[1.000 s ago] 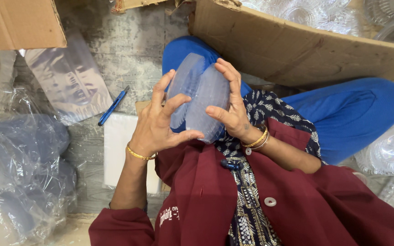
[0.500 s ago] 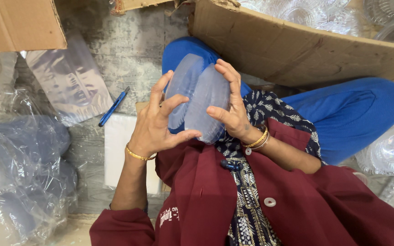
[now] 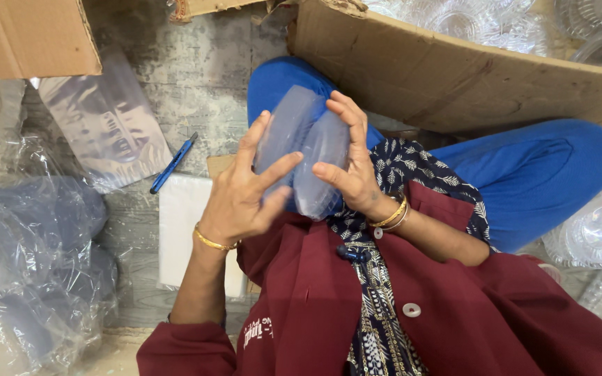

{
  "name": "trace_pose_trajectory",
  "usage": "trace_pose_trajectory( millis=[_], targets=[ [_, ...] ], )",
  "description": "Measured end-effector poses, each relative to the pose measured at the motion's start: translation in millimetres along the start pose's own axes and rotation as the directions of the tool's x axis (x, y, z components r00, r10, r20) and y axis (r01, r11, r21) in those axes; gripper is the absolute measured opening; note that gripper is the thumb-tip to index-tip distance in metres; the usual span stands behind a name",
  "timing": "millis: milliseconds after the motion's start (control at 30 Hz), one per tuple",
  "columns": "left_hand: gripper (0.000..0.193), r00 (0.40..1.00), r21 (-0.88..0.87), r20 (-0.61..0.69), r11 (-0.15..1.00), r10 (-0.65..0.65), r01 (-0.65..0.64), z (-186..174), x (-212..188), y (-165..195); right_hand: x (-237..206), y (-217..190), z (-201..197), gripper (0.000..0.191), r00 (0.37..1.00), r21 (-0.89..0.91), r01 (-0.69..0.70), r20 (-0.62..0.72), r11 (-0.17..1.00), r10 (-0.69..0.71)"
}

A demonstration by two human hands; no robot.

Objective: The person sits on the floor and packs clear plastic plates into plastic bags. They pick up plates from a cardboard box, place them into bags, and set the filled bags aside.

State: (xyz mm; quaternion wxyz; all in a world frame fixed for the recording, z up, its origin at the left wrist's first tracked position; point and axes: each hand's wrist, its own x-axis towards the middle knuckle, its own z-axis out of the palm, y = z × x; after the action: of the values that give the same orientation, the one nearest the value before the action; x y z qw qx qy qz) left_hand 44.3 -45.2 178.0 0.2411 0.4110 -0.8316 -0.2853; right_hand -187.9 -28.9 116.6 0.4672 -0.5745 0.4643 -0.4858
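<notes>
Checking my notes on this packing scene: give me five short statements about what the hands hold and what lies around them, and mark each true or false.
1. Both hands, left hand and right hand, hold the clear plastic pieces. True.
2. The blue pen is in the right hand. False: it lies on the floor beside the white sheet.
3. Each wrist wears a gold bangle. True.
4. The cardboard box lies on the person's left side. False: it lies ahead and to the right.
5. Plastic-wrapped bundles lie at the person's left. True.
</notes>
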Motion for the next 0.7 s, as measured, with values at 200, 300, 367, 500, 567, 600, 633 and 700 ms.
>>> trace_pose_trajectory(
  millis=[200,300,367,500,567,600,633,700],
  targets=[
    [0.085,0.999,0.031,-0.017,0.999,-0.034,0.035,8.0,6.6,7.0,0.1,0.4,1.8,0.093,1.000,-0.038,-0.009,0.027,0.999,0.010],
    [0.082,0.999,0.027,-0.024,0.999,-0.025,0.026,7.3,6.6,5.3,0.4,1.4,1.5,0.094,1.000,-0.078,0.008,0.022,0.997,-0.006],
    [0.084,0.999,0.015,-0.020,0.999,-0.032,0.033,7.0,5.6,4.3,-0.5,1.6,0.8,0.095,1.000,-0.066,-0.007,0.029,0.998,0.009],
    [0.085,0.999,0.009,-0.039,1.000,-0.004,0.004,7.1,5.4,1.8,-1.2,2.5,-0.1,0.095,0.999,-0.070,-0.010,0.035,0.998,0.012],
    [0.085,0.999,0.003,-0.036,1.000,-0.006,0.006,7.1,5.5,0.7,-1.4,3.1,-0.5,0.096,0.999,-0.048,-0.010,0.033,0.999,0.012],
    [0.085,0.999,0.000,-0.034,1.000,-0.007,0.007,7.1,5.5,0.1,-1.4,3.5,-0.7,0.096,0.999,-0.037,-0.010,0.032,0.999,0.011],
    [0.085,0.999,-0.006,-0.030,1.000,-0.016,0.016,6.9,5.5,-0.5,-1.4,3.7,-1.0,0.096,0.999,-0.023,-0.007,0.031,1.000,0.008],
    [0.084,0.999,-0.019,-0.021,0.999,-0.034,0.034,6.6,5.3,-1.7,-1.5,4.1,-1.5,0.095,1.000,0.004,-0.002,0.029,1.000,0.002]
  ],
)
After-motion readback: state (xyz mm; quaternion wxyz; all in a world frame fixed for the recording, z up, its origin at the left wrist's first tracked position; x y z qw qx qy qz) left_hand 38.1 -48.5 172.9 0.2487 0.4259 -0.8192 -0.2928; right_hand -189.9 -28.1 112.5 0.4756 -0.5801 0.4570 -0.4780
